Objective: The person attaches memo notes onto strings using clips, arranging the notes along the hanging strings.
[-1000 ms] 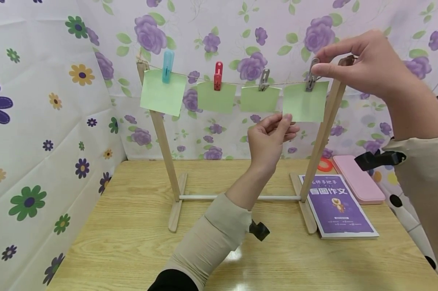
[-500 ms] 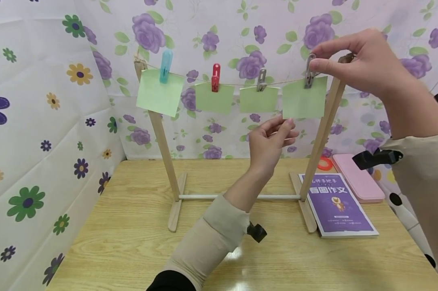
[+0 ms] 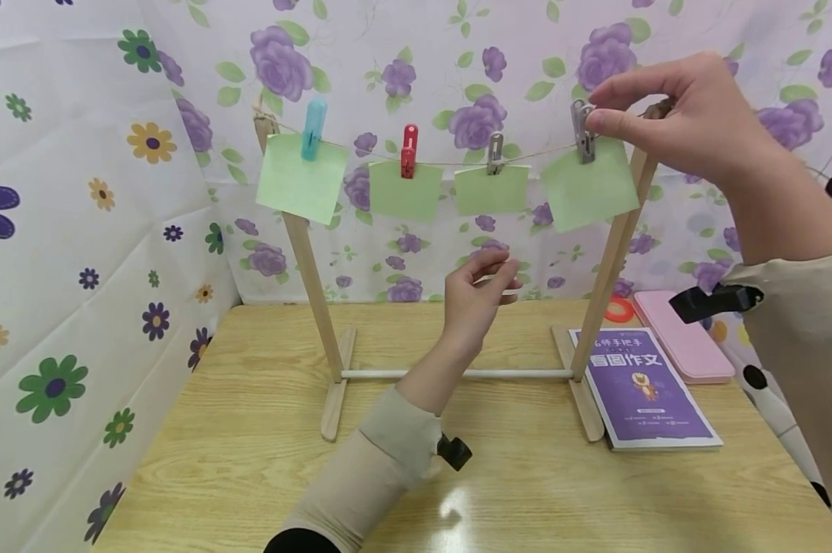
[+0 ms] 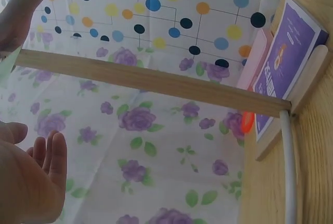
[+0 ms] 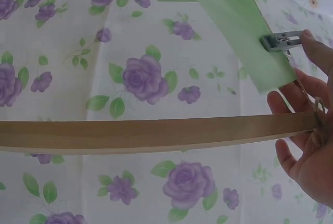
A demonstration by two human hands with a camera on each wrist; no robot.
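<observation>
Four-sided green paper sheets hang from a string by clothespins. The rightmost sheet (image 3: 588,188) hangs tilted from a grey clothespin (image 3: 584,132), whose handles stand apart. My right hand (image 3: 692,115) is at that clothespin; in the right wrist view a fingertip touches or nearly touches its handle end. Below the sheets is my left hand (image 3: 472,299), fingers loosely bent, holding nothing, apart from the paper. Farther left on the string are a second grey clothespin (image 3: 495,152), a red clothespin (image 3: 408,151) and a blue clothespin (image 3: 313,129), each with a sheet.
A wooden frame with a left post (image 3: 308,284), a right post (image 3: 612,276) and a white crossbar (image 3: 519,374) stands on the table (image 3: 250,461). To its right lie a purple book (image 3: 651,392), a pink case (image 3: 685,338) and a red ring (image 3: 619,309).
My left hand has let go of the rightmost sheet and moved down and left. That sheet has swung askew. The grey clothespin's handles have spread apart at my right fingertips.
</observation>
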